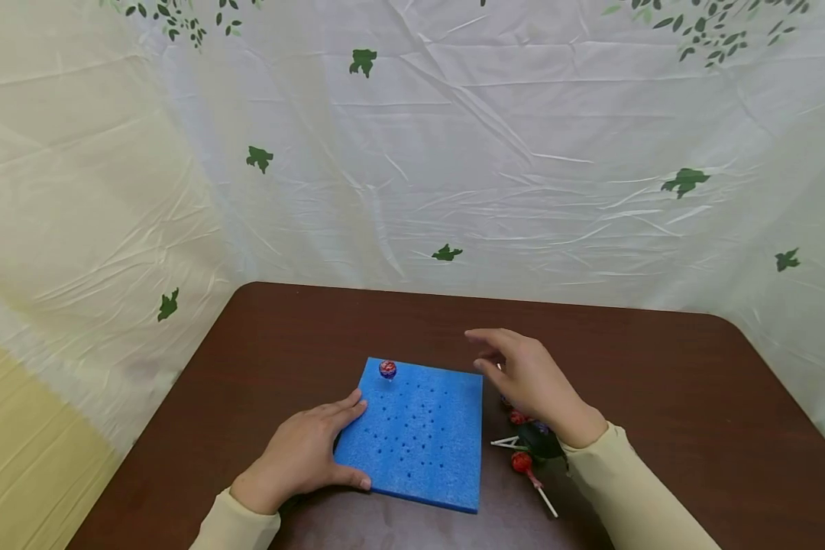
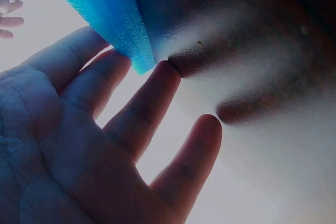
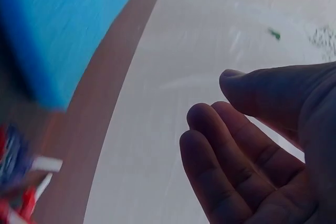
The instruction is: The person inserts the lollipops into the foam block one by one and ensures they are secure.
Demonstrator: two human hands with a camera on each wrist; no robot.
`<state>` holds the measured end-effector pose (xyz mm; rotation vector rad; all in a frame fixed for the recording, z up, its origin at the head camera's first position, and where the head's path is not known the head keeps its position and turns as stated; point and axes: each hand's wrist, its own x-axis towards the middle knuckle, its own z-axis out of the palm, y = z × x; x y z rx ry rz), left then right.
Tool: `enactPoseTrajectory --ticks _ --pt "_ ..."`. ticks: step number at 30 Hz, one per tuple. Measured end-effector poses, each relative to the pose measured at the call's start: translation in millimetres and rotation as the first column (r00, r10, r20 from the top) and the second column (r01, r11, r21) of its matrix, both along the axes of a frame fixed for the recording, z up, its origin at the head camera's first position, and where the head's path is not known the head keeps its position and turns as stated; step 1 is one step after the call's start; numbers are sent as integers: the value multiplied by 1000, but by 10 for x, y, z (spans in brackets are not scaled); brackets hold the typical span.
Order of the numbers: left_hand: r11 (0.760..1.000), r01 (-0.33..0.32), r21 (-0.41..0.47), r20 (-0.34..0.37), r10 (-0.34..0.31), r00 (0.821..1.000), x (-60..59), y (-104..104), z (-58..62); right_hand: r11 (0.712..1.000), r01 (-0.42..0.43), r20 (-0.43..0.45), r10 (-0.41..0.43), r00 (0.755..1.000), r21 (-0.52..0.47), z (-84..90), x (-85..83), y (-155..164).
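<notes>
A blue foam board (image 1: 447, 451) dotted with small holes lies on the table. One lollipop (image 1: 388, 370) in a red and blue wrapper stands upright near its far left corner. My left hand (image 1: 309, 451) rests at the board's left side, thumb at the near edge and fingertips against the side; the left wrist view shows those fingers fairly straight beside the foam (image 2: 139, 51). Right of the board my right hand (image 1: 532, 382) hovers, fingers loosely bent, with nothing between thumb and fingers. Below it lie several lollipops, among them a red one (image 1: 522, 462), partly hidden by the hand and sleeve.
The brown table (image 1: 660, 397) has rounded far corners. White sticks (image 1: 505, 442) of the lollipops point toward the board. Behind the table hangs a pale curtain (image 1: 522, 191) with green leaf prints.
</notes>
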<state>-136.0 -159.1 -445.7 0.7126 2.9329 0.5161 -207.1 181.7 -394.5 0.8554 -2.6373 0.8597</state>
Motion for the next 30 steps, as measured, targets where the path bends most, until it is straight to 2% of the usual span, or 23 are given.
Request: enactPoseTrajectory --ticks 11,17,23,30 --pt "1000 1 0 11 -1 1000 10 -14 -19 986 168 56 -169 984 7 -144 112 659" --pt "1000 3 -2 3 -3 1000 10 -22 -25 977 210 50 -211 976 29 -212 199 892" --pt "1000 0 3 9 0 1000 7 -20 -21 966 246 121 -255 959 82 -304 240 1047" --pt "1000 5 3 15 -5 1000 -10 -21 -41 962 257 147 -269 952 97 -380 246 1096"
